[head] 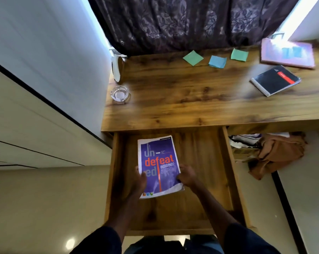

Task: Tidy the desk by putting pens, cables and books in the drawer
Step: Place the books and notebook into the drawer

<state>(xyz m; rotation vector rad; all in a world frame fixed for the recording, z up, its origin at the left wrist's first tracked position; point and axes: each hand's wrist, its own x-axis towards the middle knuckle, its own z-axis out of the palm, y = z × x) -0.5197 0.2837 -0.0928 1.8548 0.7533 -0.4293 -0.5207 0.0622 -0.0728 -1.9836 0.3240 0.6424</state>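
Note:
A purple notebook (157, 158) with orange lettering lies inside the pulled-out wooden drawer (206, 173), near its left half. My left hand (139, 180) grips the notebook's left edge and my right hand (187, 176) grips its right edge. On the wooden desk (173, 99) above, a black spiral notebook (275, 80) with a red stripe lies at the right. A pinkish hardcover book (287, 53) sits behind it in the far right corner.
Three sticky-note pads (217, 61) lie along the desk's back edge below a dark curtain. A glass ashtray (120, 94) and a white object (116, 68) stand at the desk's left edge. Crumpled brown cloth (279, 153) lies under the desk at right.

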